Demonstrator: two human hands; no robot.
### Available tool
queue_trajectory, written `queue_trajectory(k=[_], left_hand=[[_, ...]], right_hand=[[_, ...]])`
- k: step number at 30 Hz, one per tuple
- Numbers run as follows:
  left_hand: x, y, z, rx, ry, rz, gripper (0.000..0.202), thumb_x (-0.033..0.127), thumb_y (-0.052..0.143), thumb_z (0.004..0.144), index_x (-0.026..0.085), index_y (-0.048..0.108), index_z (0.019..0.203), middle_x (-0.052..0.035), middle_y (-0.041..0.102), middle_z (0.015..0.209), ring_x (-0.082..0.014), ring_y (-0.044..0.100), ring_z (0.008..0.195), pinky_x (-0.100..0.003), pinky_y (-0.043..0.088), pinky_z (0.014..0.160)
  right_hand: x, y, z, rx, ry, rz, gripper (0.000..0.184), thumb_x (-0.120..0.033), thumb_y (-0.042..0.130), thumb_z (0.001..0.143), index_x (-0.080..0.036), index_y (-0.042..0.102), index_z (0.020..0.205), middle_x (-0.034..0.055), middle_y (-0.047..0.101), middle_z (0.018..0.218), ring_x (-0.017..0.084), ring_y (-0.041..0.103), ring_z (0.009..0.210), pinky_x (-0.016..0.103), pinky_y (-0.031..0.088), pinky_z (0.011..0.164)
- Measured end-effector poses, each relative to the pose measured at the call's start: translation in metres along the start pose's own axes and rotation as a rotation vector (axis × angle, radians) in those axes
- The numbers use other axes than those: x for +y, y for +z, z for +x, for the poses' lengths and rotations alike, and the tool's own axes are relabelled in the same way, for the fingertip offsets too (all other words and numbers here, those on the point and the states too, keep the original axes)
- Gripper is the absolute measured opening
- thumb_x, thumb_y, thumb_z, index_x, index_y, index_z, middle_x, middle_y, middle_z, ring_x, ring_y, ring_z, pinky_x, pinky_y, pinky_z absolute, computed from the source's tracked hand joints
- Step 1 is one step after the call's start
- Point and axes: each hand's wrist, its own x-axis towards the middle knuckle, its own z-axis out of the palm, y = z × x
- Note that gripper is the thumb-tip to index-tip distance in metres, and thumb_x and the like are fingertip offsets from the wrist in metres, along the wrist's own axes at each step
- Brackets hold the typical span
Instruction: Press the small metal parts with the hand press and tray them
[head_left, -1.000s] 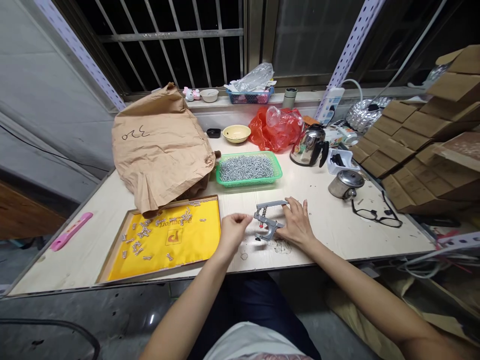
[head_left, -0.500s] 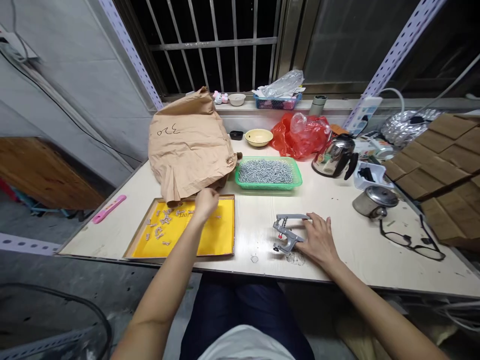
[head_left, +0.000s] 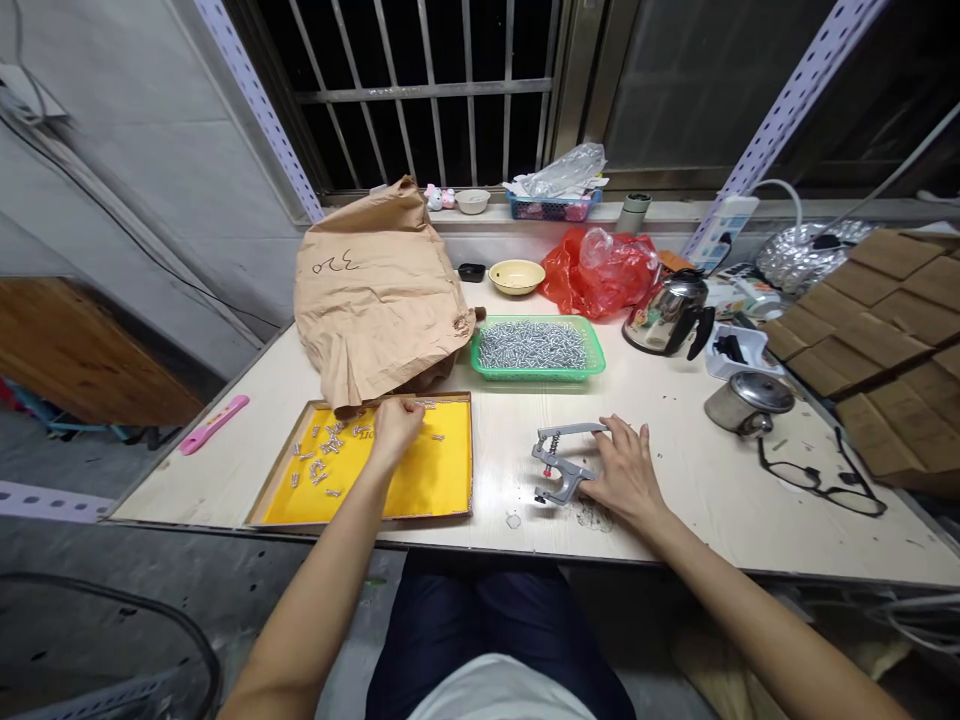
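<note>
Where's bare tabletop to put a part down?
Pale tabletop shows between the yellow-lined cardboard tray and grey metal clamp-like tool, up to the green plastic basket; also between the right hand and black-framed glasses. Crowded: back right, with crumpled red plastic bag, shiny steel kettle.

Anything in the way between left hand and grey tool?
Only the right rim of the tray, between the left hand and the tool. Nothing else visible stands between them; the green basket sits farther back.
</note>
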Motion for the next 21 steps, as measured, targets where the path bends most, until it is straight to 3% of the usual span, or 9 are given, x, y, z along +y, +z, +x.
queue_trajectory(k=[3, 6, 9, 12, 14, 17, 21], left_hand=[[0.010, 0.007, -0.015, 0.117, 0.041, -0.185, 0.018, 0.029, 0.051, 0.071, 0.016, 0.057, 0.060, -0.0039, 0.057, 0.058, -0.0180, 0.055, 0.059, -0.027, 0.038, 0.056], [0.012, 0.008, -0.019, 0.162, -0.064, -0.376, 0.016, 0.027, 0.056, 0.066, 0.014, 0.060, 0.074, -0.0030, 0.057, 0.060, -0.0165, 0.055, 0.060, -0.027, 0.040, 0.059], [0.020, 0.007, -0.031, -0.030, -0.170, -0.743, 0.027, 0.026, 0.063, 0.061, 0.011, 0.060, 0.084, 0.0001, 0.055, 0.060, -0.0113, 0.051, 0.053, -0.025, 0.041, 0.057], [0.039, 0.014, -0.061, -0.356, -0.214, -0.977, 0.028, 0.026, 0.071, 0.053, 0.011, 0.062, 0.074, -0.0007, 0.057, 0.062, -0.0082, 0.050, 0.051, -0.024, 0.042, 0.056], [0.053, 0.024, -0.083, -0.493, -0.253, -1.035, 0.028, 0.026, 0.075, 0.049, 0.011, 0.061, 0.069, -0.0008, 0.058, 0.060, -0.0080, 0.050, 0.051, -0.022, 0.040, 0.053], [0.067, 0.043, -0.105, -0.532, -0.296, -1.074, 0.029, 0.025, 0.077, 0.048, 0.011, 0.061, 0.068, -0.0008, 0.058, 0.058, -0.0070, 0.050, 0.049, -0.019, 0.036, 0.049], [0.069, 0.062, -0.113, -0.503, -0.303, -1.158, 0.043, 0.022, 0.078, 0.048, 0.014, 0.052, 0.081, 0.0006, 0.060, 0.057, -0.0102, 0.055, 0.052, -0.022, 0.040, 0.055]], right_hand=[[-0.004, -0.005, 0.008, 0.018, -0.012, -0.010, 0.068, -0.064, 0.049, 0.066, -0.010, 0.052, 0.107, 0.0204, 0.044, 0.126, 0.034, 0.030, 0.125, 0.060, 0.011, 0.104], [-0.006, -0.008, 0.014, 0.024, -0.023, -0.012, 0.070, -0.066, 0.046, 0.067, -0.009, 0.052, 0.107, 0.0207, 0.043, 0.126, 0.034, 0.030, 0.125, 0.060, 0.011, 0.104], [-0.009, -0.009, 0.018, 0.024, -0.024, -0.004, 0.071, -0.068, 0.045, 0.067, -0.009, 0.051, 0.107, 0.0209, 0.041, 0.128, 0.034, 0.029, 0.126, 0.060, 0.010, 0.104], [-0.014, -0.010, 0.021, 0.028, -0.015, 0.001, 0.076, -0.070, 0.044, 0.065, -0.008, 0.049, 0.109, 0.0222, 0.038, 0.131, 0.035, 0.025, 0.128, 0.061, 0.008, 0.104], [-0.018, -0.011, 0.023, 0.031, -0.016, -0.003, 0.078, -0.071, 0.042, 0.065, -0.007, 0.048, 0.110, 0.0230, 0.036, 0.132, 0.035, 0.023, 0.129, 0.062, 0.006, 0.104], [-0.023, -0.014, 0.025, 0.028, -0.034, -0.024, 0.078, -0.071, 0.039, 0.067, -0.007, 0.048, 0.111, 0.0233, 0.032, 0.135, 0.035, 0.019, 0.130, 0.062, 0.002, 0.103], [-0.025, -0.020, 0.025, 0.017, -0.051, -0.052, 0.077, -0.070, 0.039, 0.068, -0.006, 0.048, 0.110, 0.0235, 0.027, 0.139, 0.034, 0.015, 0.132, 0.062, -0.002, 0.103]])
